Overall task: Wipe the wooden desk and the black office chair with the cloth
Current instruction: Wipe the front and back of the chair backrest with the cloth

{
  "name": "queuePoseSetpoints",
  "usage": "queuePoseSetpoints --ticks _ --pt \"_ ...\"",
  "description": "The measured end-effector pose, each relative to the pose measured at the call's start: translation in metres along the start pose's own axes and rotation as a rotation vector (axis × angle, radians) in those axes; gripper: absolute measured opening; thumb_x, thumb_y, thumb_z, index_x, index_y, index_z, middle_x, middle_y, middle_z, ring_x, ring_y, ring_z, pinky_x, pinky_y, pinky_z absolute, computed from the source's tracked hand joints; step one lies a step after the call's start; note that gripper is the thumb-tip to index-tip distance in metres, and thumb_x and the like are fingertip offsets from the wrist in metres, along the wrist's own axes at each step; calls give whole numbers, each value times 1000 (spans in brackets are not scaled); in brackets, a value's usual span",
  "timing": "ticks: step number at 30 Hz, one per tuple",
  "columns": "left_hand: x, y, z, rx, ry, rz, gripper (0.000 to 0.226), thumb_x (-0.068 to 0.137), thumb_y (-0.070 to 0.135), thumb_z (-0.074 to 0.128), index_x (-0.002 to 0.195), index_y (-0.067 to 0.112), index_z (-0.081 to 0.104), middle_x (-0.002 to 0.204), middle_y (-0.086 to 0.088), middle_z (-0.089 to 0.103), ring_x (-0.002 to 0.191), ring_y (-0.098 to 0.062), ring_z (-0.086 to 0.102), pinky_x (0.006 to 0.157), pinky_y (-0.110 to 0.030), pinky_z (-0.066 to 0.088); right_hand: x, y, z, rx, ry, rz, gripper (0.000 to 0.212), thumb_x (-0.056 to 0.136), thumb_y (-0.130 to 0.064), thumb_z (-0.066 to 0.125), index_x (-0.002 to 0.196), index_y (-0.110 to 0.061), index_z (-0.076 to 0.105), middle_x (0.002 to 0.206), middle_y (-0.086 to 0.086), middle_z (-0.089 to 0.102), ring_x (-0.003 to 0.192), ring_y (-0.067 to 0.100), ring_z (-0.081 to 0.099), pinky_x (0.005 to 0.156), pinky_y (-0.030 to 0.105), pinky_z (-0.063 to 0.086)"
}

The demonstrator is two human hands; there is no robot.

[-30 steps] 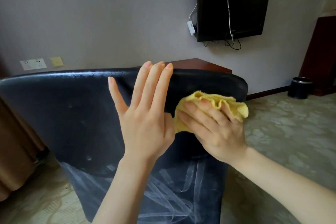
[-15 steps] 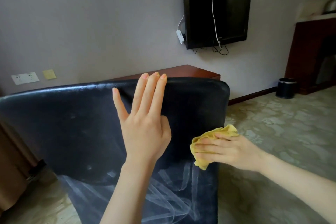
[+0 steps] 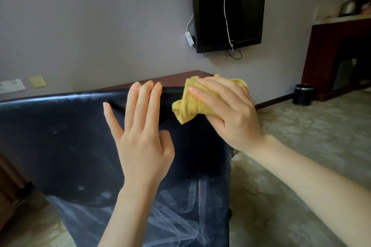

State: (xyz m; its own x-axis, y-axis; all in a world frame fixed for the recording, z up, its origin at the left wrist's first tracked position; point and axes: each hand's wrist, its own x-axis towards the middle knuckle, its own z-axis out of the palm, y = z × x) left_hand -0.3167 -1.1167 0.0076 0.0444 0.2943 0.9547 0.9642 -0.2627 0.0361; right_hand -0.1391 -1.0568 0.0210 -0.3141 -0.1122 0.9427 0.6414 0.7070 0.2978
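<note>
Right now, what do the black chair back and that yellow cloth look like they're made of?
Chair back: probably leather or imitation leather, black and glossy. Light gleams along its top edge, and pale scuff lines show lower down.
Yellow cloth: soft fabric, perhaps microfibre, matte. It bunches into loose folds under the right hand.

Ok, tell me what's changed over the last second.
The right hand, keeping its grip on the yellow cloth, swept down the right edge of the black chair back, then came back up to its top right corner. The left hand stayed flat against the chair back, fingertips at the top edge. Nothing was let go.
</note>
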Motion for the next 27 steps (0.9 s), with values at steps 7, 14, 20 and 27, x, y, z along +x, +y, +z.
queuePoseSetpoints --ticks 7,14,20,27 --pt "-1 -4 -2 15 -21 4 78 62 -3 44 139 5 45 144 -8 45 140 -23 30 113 -58 1 -17 -14 23 -16 217 190 30 98 -11 54 128 -14 53 130 4 54 123 25 50 104 41 39" --pt "-1 0 -6 -43 -52 -34 78 63 -3 43 140 7 43 146 -7 42 142 -21 26 114 -58 2 -91 -27 31 -94 68 258 50 103 -18 39 149 -32 24 158 -16 13 146 15 10 118 39 21" --pt "0 2 -11 -39 -87 -23 80 61 -3 44 141 7 42 146 -7 42 142 -22 24 115 -56 2 -140 -28 17 -238 -250 56 37 102 -12 35 139 -20 37 143 0 44 144 17 20 117 38 18" --pt "-1 4 -15 35 -88 -20 83 61 -11 46 142 6 40 147 -9 41 142 -26 28 113 -59 1 -92 -8 1 -329 -271 -210 40 101 -5 41 139 -17 40 142 2 39 135 20 33 117 37 16"
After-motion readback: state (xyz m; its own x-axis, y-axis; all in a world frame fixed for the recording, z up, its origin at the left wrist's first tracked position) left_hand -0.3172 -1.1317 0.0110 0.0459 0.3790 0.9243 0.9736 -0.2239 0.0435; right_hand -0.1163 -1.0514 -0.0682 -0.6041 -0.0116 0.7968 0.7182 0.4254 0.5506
